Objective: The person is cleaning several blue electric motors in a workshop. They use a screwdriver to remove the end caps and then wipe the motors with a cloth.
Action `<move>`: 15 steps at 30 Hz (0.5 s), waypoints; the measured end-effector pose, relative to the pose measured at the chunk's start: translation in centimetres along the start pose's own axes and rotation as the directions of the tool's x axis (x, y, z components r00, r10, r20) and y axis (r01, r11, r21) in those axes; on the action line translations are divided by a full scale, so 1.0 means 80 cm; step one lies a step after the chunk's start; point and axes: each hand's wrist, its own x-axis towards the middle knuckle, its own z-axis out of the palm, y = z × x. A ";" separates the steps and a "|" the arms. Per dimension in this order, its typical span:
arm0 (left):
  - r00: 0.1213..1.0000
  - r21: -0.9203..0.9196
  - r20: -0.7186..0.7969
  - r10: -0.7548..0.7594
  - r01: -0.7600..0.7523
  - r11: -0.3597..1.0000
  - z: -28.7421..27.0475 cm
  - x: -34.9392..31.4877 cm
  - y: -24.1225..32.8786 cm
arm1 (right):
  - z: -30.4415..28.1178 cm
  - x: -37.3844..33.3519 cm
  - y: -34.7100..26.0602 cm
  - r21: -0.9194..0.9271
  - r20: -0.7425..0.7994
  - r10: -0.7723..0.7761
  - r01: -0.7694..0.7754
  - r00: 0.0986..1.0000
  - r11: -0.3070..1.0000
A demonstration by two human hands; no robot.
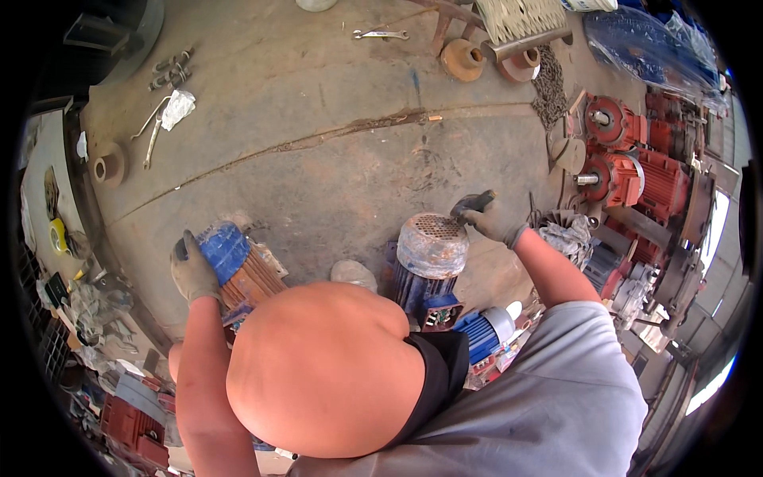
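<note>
My left hand, in a grey work glove with dark fingers, is wrapped against the side of an electric motor. That motor has a blue end cover and rusty brown fins; its lower part is hidden behind my knee. To the right, a second motor stands upright, with a worn pale grille on top, dark blue fins and an opened terminal box. Beside its grille is my right hand, gloved, with its fingers curled. Whatever it may hold is too small to make out.
Several red motors line the right side. A small blue motor sits near my leg. Wrenches and another wrench lie on the concrete floor. Rusty flanged hubs and a chain are farther off.
</note>
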 end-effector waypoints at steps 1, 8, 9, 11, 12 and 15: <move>1.000 -0.019 -0.007 -0.008 0.008 1.000 0.001 -0.001 0.001 | -0.005 0.008 -0.009 -0.110 0.041 -0.048 0.052 0.998 0.993; 1.000 -0.054 0.014 -0.016 0.016 0.998 -0.003 -0.002 0.009 | 0.045 0.120 -0.113 -0.656 0.105 0.416 -0.252 0.903 0.712; 1.000 -0.058 0.016 -0.008 0.009 0.998 -0.002 -0.001 0.005 | 0.056 0.134 -0.111 -0.673 0.107 0.456 -0.274 0.883 0.687; 0.999 -0.077 0.022 -0.037 0.039 0.996 -0.003 -0.003 0.014 | 0.057 0.157 -0.073 -0.665 0.156 0.446 -0.240 0.881 0.707; 0.998 -0.079 0.026 -0.059 0.061 0.995 -0.004 -0.007 0.014 | 0.049 0.158 -0.065 -0.593 0.120 0.449 -0.299 0.885 0.748; 0.998 -0.101 0.038 -0.058 0.061 0.993 -0.006 -0.017 0.034 | 0.019 0.142 -0.047 -0.304 0.008 0.472 -0.447 0.882 0.841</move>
